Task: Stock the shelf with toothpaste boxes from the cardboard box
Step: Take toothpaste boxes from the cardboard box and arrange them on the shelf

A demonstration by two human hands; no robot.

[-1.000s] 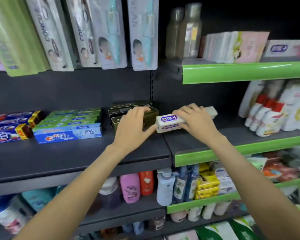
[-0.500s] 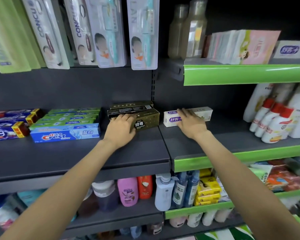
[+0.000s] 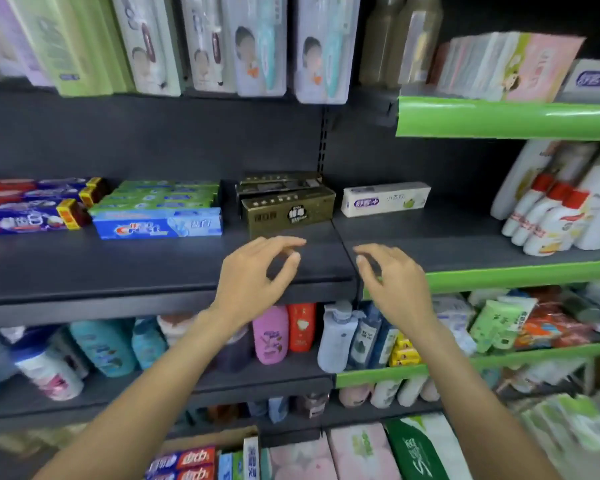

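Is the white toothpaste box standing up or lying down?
Lying down. The white toothpaste box rests flat on its long side on the dark shelf, printed face forward, neither hand touching it.

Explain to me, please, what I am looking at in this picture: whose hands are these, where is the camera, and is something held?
This is no machine. A person wears a camera on the head, so you see their own two bare arms from above. The left hand and the right hand hover open in front of a dark shelf and hold nothing. On the shelf lie a white toothpaste box, gold boxes, and blue-green boxes. At the bottom edge, a cardboard box with more toothpaste shows. Bottles stand on the shelf below.
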